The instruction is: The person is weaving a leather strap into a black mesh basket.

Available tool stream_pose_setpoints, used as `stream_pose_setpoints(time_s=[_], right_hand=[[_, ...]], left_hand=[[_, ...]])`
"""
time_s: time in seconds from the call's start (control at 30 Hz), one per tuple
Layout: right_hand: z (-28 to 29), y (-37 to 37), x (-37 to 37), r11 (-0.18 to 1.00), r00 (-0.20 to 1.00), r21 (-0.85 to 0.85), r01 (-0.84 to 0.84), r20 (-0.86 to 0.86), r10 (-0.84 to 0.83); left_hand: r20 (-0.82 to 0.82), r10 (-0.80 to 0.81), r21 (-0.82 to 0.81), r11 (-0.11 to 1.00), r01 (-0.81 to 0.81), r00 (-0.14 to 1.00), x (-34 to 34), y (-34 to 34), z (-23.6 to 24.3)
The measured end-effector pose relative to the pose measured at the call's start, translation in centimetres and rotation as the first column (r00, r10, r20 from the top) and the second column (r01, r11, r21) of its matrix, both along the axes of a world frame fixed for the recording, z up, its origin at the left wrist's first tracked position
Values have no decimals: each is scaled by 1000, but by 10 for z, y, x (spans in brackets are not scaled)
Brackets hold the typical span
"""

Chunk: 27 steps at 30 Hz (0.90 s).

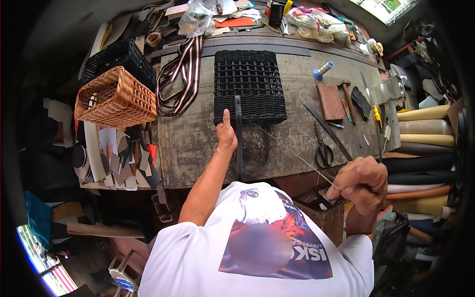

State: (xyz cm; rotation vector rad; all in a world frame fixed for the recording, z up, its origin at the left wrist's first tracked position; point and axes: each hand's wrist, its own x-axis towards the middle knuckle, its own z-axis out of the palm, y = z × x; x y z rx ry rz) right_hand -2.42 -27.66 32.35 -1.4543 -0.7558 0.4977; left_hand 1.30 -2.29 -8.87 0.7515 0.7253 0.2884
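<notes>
A black woven basket (pixel 250 101) lies on the worktable in front of me. My left hand (pixel 226 134) grips its near edge, thumb up against the weave; the other fingers are mostly hidden. Just right of that thumb, a dark flat strap (pixel 238 143) runs from the basket's side down to the table's near edge. A thin thread (pixel 297 156) stretches taut from beside the strap to my right hand (pixel 363 183). That hand is raised at the right, closed in a fist around the thread's end. Beneath the thread, a dark strap loop (pixel 265 156) hangs from the basket.
Right of the basket lie black-handled scissors (pixel 324 154), a dark strip (pixel 329 131), a reddish block (pixel 330 102), a hammer (pixel 348 99) and a thread cone (pixel 322 72). Striped webbing (pixel 190 74) and a tan wicker basket (pixel 116 99) are at the left. Material rolls (pixel 425 126) stack at the far right.
</notes>
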Motion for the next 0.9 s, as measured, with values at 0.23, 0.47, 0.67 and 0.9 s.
stream_pose_setpoints(time_s=[0.23, 0.47, 0.67, 0.9], right_hand=[[31, 14, 28, 951, 992, -300, 71, 119, -37], [40, 51, 60, 971, 993, -217, 96, 85, -79], [34, 47, 83, 991, 991, -21, 132, 31, -131], [4, -15, 50, 703, 801, -486, 519, 562, -203]], left_hand=[[-504, -306, 395, 750, 531, 807, -37, 32, 78], [-92, -706, 995, -82, 48, 702, 5, 45, 141], [-139, -772, 913, 143, 382, 621, 49, 67, 102], [-243, -756, 770, 231, 595, 608, 59, 71, 90]])
